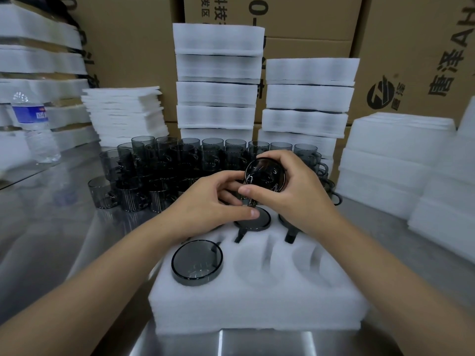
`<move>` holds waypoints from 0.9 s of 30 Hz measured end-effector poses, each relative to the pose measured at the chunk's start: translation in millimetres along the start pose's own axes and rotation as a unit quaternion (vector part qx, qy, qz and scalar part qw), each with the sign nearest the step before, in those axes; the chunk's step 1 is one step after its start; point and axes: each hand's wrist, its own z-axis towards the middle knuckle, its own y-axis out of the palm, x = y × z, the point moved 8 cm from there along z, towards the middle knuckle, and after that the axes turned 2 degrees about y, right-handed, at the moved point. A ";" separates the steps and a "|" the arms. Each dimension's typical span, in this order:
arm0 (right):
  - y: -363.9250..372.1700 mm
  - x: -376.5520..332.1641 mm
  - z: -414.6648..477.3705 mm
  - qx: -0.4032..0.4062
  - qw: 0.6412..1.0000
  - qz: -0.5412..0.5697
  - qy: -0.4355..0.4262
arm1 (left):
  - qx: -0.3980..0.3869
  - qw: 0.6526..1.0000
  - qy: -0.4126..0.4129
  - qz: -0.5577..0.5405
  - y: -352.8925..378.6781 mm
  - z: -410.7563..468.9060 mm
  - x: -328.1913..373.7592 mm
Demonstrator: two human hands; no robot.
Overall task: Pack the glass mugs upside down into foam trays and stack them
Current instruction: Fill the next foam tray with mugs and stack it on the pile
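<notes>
A white foam tray (257, 304) lies on the steel table in front of me. One smoky grey glass mug (196, 262) sits upside down in its near-left pocket, and two more mugs (255, 220) stand upside down in the far row, partly behind my hands. The near-middle and near-right pockets hold nothing. My right hand (290, 191) grips a grey glass mug (264, 176) above the tray's far row, its round end turned toward me. My left hand (208, 201) touches the same mug from the left with its fingertips. Several loose mugs (159, 170) stand behind the tray.
Two stacks of packed foam trays (218, 93) rise behind the mugs against cardboard boxes (411, 47). Foam sheets (123, 114) are piled at left, and further foam trays (401, 155) at right. A plastic water bottle (36, 127) stands at far left.
</notes>
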 end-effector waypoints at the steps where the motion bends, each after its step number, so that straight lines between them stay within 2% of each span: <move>1: 0.0 0.2 0.1 0.000 1.000 -0.001 0.000 | 0.001 1.000 0.000 -0.004 0.0 -0.1 0.1; 12: -1.1 8.3 2.6 0.012 1.000 0.019 -0.003 | 0.019 0.999 -0.005 -0.044 -4.8 -2.1 -1.3; 22: -1.2 17.4 4.7 0.012 0.998 0.056 0.033 | 0.042 0.998 -0.011 -0.045 -7.5 -3.8 3.1; 24: -2.0 20.7 5.4 0.001 0.995 0.085 0.059 | 0.033 0.998 -0.016 -0.041 -6.8 -3.5 2.8; 27: 0.7 24.5 6.7 -0.058 0.987 0.116 0.095 | 0.020 0.999 -0.015 -0.035 -3.8 -2.4 2.9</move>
